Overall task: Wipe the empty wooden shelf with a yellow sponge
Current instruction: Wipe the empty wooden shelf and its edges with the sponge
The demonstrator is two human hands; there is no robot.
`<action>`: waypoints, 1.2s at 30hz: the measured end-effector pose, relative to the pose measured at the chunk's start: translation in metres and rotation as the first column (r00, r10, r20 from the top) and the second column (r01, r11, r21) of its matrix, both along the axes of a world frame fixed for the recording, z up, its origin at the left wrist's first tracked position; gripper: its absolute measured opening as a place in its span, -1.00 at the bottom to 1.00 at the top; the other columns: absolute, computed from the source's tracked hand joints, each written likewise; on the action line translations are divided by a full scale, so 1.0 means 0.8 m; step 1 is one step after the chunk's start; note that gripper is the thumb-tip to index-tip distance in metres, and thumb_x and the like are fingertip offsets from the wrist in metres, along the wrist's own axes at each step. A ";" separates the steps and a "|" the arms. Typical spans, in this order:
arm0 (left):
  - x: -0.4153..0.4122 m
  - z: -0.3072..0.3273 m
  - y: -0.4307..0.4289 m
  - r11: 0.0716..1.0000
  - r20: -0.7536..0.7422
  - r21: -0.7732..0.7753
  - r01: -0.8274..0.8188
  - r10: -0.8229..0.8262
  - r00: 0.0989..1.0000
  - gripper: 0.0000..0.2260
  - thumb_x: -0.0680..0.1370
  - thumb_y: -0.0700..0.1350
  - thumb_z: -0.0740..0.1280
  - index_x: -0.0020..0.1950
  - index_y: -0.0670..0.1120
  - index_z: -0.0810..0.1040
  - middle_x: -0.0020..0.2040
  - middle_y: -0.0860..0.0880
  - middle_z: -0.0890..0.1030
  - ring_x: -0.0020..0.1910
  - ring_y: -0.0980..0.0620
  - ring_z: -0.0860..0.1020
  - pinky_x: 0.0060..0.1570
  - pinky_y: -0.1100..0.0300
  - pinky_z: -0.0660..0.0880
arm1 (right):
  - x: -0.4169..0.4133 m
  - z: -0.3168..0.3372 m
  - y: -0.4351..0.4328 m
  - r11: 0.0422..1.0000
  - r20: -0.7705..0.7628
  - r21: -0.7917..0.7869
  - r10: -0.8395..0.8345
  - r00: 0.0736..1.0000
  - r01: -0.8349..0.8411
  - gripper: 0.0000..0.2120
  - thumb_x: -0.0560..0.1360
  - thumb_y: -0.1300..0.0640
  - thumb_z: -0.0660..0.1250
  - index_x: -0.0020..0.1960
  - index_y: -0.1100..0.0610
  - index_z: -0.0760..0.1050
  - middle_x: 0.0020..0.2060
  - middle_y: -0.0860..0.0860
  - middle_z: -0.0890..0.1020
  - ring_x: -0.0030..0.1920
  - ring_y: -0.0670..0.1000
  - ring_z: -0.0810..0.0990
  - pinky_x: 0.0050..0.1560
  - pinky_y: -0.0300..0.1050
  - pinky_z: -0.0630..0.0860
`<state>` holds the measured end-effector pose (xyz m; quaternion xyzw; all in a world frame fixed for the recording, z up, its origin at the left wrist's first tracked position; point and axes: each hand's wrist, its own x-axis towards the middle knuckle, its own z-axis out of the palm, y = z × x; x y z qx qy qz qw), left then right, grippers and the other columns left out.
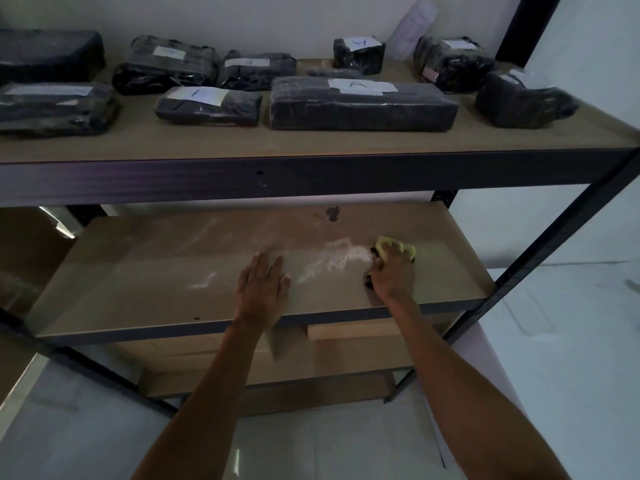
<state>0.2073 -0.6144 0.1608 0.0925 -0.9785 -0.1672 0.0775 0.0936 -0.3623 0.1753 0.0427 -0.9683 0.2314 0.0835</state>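
Observation:
The empty wooden shelf (145, 271) is the middle board of a dark metal rack. A streak of white foam (332, 258) runs across its right half, and a dark stain (332, 213) sits near the back. My right hand (393, 271) grips the yellow sponge (389, 244) and presses it on the board at the right end of the foam; only the sponge's far edge shows past my fingers. My left hand (263, 285) lies flat on the shelf with straight fingers, left of the foam.
The upper shelf (242, 140) holds several black wrapped packages (360, 102) with white labels. A lower shelf (311, 362) carries a light wooden block (349, 330). Rack uprights (540, 244) stand at the right, a white wall behind and pale floor below.

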 end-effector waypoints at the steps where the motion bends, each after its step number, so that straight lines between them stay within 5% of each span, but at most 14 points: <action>1: -0.001 0.001 -0.003 1.000 0.000 -0.012 -0.003 0.003 1.000 -0.27 0.57 0.26 -0.24 0.60 -0.06 0.27 0.62 -0.14 0.17 0.62 -0.11 0.07 0.54 -0.06 0.03 | 0.002 -0.002 -0.022 1.000 -0.008 -0.022 0.020 1.000 -0.020 -0.64 0.55 0.18 0.18 0.33 0.13 0.45 0.29 0.20 0.49 0.32 0.29 0.40 0.26 0.08 0.43; 6: -0.001 0.006 -0.019 1.000 0.019 -0.024 0.010 -0.010 1.000 -0.29 0.57 0.23 -0.20 0.58 -0.08 0.30 0.61 -0.15 0.20 0.61 -0.13 0.10 0.53 -0.13 0.07 | 0.016 0.023 -0.079 0.940 -0.075 -0.325 0.083 0.994 -0.103 -0.58 0.52 0.40 0.15 0.29 0.13 0.51 0.13 0.02 0.59 0.08 0.01 0.57 -0.04 -0.43 0.46; 9: 0.000 0.006 -0.041 0.999 0.007 -0.039 -0.002 0.002 1.000 -0.30 0.58 0.22 -0.18 0.56 -0.10 0.33 0.60 -0.14 0.22 0.61 -0.14 0.13 0.51 -0.16 0.10 | -0.012 0.024 -0.025 0.959 -0.217 -0.279 -0.018 0.976 -0.044 -0.50 0.46 0.40 0.16 0.31 0.05 0.50 0.16 0.04 0.62 0.08 0.08 0.60 0.06 -0.13 0.55; 12: 0.002 0.003 -0.059 0.998 0.010 -0.056 -0.012 0.013 1.000 -0.31 0.57 0.20 -0.14 0.54 -0.14 0.36 0.59 -0.17 0.26 0.59 -0.18 0.19 0.49 -0.19 0.15 | -0.034 0.003 0.024 0.995 -0.123 -0.061 -0.091 0.988 0.084 -0.59 0.54 0.21 0.17 0.37 0.04 0.44 0.27 0.10 0.53 0.24 0.20 0.46 0.15 0.05 0.49; 16: -0.001 0.000 -0.063 0.997 0.075 -0.071 -0.016 0.021 0.997 -0.35 0.60 0.18 -0.15 0.61 -0.09 0.20 0.64 -0.11 0.11 0.62 -0.12 0.05 0.53 -0.12 0.05 | -0.023 -0.003 -0.034 0.996 -0.062 -0.028 -0.089 0.994 0.087 -0.63 0.55 0.16 0.19 0.35 0.05 0.44 0.28 0.15 0.49 0.25 0.22 0.46 0.13 0.02 0.50; 23: -0.013 0.001 -0.066 0.994 0.142 -0.103 0.033 -0.018 0.990 -0.46 0.70 0.10 -0.03 0.65 -0.05 0.02 0.67 -0.07 -0.06 0.63 -0.06 -0.09 0.56 -0.06 -0.07 | 0.020 0.019 -0.146 0.943 -0.135 -0.231 0.214 0.968 -0.240 -0.58 0.52 0.38 0.18 0.32 0.12 0.50 0.20 0.13 0.59 0.15 0.16 0.58 0.16 -0.06 0.51; 27: -0.012 0.006 -0.066 0.992 0.145 -0.114 0.048 -0.031 0.989 -0.46 0.70 0.09 -0.06 0.66 -0.05 -0.02 0.66 -0.07 -0.09 0.63 -0.05 -0.11 0.56 -0.06 -0.07 | 0.014 0.035 -0.070 0.968 -0.129 -0.243 -0.104 0.986 0.070 -0.58 0.52 0.38 0.15 0.35 0.18 0.43 0.16 0.12 0.54 0.03 0.15 0.57 0.00 -0.28 0.51; 30: -0.011 0.008 -0.063 0.993 0.161 -0.113 0.046 -0.028 0.986 -0.46 0.70 0.10 -0.09 0.65 -0.05 -0.03 0.66 -0.07 -0.09 0.63 -0.05 -0.11 0.57 -0.06 -0.07 | 0.019 0.023 -0.038 0.952 -0.028 -0.173 -0.261 0.965 0.253 -0.58 0.51 0.35 0.17 0.35 0.19 0.41 0.24 0.25 0.51 0.13 0.28 0.55 0.09 0.02 0.50; 36: -0.010 0.009 -0.063 0.992 0.167 -0.113 0.052 -0.032 0.985 -0.46 0.71 0.10 -0.09 0.66 -0.05 -0.05 0.66 -0.06 -0.12 0.63 -0.04 -0.13 0.58 -0.05 -0.10 | 0.038 -0.002 -0.172 0.966 -0.014 -0.255 -0.038 0.999 0.033 -0.58 0.47 0.33 0.15 0.27 0.11 0.51 0.18 0.13 0.57 0.10 0.15 0.57 0.07 -0.02 0.53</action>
